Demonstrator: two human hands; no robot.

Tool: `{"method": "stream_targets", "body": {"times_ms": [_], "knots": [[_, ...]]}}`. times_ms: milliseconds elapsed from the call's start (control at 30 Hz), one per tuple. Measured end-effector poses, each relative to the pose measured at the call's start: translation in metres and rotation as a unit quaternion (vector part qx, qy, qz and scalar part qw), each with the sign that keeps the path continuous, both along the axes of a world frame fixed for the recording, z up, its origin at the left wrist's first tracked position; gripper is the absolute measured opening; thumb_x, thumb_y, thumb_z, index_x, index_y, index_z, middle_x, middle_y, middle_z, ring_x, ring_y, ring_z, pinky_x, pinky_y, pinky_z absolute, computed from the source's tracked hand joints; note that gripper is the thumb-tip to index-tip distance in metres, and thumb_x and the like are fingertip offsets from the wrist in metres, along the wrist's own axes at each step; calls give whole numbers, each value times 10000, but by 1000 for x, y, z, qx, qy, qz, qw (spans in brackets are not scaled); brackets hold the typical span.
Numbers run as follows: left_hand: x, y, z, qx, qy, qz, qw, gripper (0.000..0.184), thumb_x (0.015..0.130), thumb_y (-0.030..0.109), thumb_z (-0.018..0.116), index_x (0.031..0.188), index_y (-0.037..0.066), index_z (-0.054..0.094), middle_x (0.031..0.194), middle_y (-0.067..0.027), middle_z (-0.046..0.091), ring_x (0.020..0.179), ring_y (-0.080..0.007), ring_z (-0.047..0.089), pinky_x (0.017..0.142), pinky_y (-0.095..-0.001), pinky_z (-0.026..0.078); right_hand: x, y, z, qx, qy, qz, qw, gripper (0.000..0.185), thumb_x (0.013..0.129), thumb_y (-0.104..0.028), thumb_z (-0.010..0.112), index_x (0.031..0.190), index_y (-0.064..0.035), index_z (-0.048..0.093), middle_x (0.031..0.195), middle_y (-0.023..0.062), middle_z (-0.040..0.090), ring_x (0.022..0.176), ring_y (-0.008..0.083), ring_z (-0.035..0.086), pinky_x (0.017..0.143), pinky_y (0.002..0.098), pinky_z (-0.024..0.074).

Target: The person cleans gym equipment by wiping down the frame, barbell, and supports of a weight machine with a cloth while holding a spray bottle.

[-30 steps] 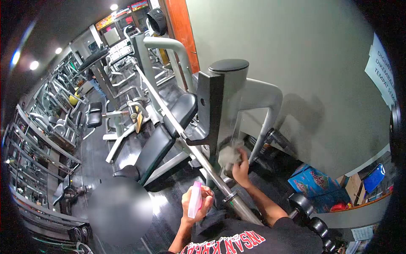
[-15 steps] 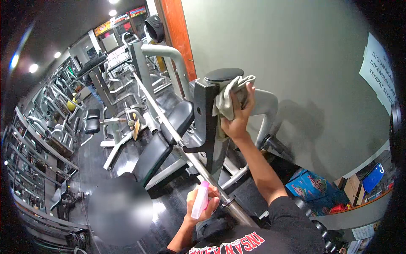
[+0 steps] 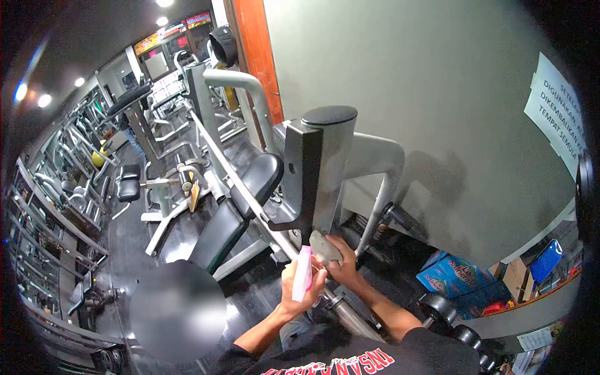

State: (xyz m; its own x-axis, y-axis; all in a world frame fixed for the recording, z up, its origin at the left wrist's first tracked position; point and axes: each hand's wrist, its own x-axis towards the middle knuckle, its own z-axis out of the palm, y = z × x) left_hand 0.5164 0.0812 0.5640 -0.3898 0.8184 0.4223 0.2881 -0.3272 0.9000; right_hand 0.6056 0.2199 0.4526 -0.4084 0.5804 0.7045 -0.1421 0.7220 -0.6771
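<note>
My left hand (image 3: 304,289) is wrapped round a translucent pink-topped bottle (image 3: 302,275), just above the steel barbell (image 3: 349,314). Close beside it on the right, my right hand (image 3: 342,262) grips a pale grey cloth (image 3: 324,248) against the lower part of the grey machine upright (image 3: 334,169). That upright has a black front plate (image 3: 304,178) with a hook near the bar and a round dark cap (image 3: 329,115) on top. Part of the cloth is hidden by my fingers.
A black padded bench (image 3: 220,234) stands left of the bar. Dumbbells (image 3: 437,307) lie at the lower right, near a blue carton (image 3: 459,278). More gym machines fill the left side. A person's legs (image 3: 132,140) show far back.
My right hand has moved with the cloth from low on the upright to near its top, then back down. My left hand, still holding the bottle, is now closer to the right one.
</note>
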Motion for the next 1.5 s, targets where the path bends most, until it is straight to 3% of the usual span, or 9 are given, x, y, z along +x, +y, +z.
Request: {"method": "stream_targets", "body": {"times_ms": [167,300,367,467,700,867,1133,1367,1500], "knots": [[-4,5,-1,3,-7,-24,1000,260,844,108,640,1014,-20,490,781,-72,585,670,-107,586,581,-248,490,-11,12,71,-99,186,-153,966,618,751,-14,543,1346,15,378,1316,135,451,1199,252,468,1036,356,344],[-4,4,-8,65,-20,-35,997,228,800,-6,645,985,-5,513,751,-55,600,609,-84,575,530,-216,464,-34,36,163,-53,390,-62,917,580,857,-169,550,1370,-6,334,1322,174,439,1251,260,395,1048,402,295],[-1,2,-11,67,-55,-18,996,254,800,-21,637,1009,1,496,749,-58,592,617,-95,579,538,-223,472,-38,58,182,131,140,-225,955,652,765,-107,610,1346,-14,329,1385,245,288,1326,388,262,1098,501,197],[1,-1,-13,71,-32,-4,997,267,808,-35,620,1027,6,472,749,-64,585,627,-102,581,546,-229,476,-65,69,186,236,82,-270,930,805,716,-376,705,1339,-6,354,1416,356,128,1348,519,73,1075,625,27],[-1,2,-19,42,-2,51,998,247,767,25,685,960,2,532,737,-71,577,591,-125,577,554,-257,474,-34,74,190,296,-141,-176,928,1139,571,-754,664,1385,-26,340,1459,345,28,1349,527,69,1095,583,41],[1,2,-8,36,5,36,999,236,769,38,687,953,-5,545,717,-69,571,601,-140,578,560,-263,469,-35,105,190,433,37,-282,855,677,578,-632,724,1146,-288,593,1456,236,215,1343,498,147,1003,740,1],[0,4,-8,29,54,49,997,232,765,29,687,949,-5,550,701,-69,561,593,-159,575,557,-272,464,-43,107,169,304,106,-97,942,452,730,-398,672,1104,-148,615,1432,221,348,1306,460,327,1045,529,311],[0,6,-7,18,40,48,998,243,757,36,690,953,-3,553,707,-59,557,593,-155,574,565,-262,467,-26,64,7,268,-120,-111,949,477,668,-182,710,1134,-144,612,1406,232,380,1267,438,398,1012,464,381],[3,7,-4,35,43,59,997,243,758,25,683,957,-2,547,710,-55,562,594,-143,570,568,-259,466,-3,43,-4,180,-67,-24,981,522,645,-103,728,1153,-109,606,1365,227,435,1224,390,471,1012,429,392]]}}
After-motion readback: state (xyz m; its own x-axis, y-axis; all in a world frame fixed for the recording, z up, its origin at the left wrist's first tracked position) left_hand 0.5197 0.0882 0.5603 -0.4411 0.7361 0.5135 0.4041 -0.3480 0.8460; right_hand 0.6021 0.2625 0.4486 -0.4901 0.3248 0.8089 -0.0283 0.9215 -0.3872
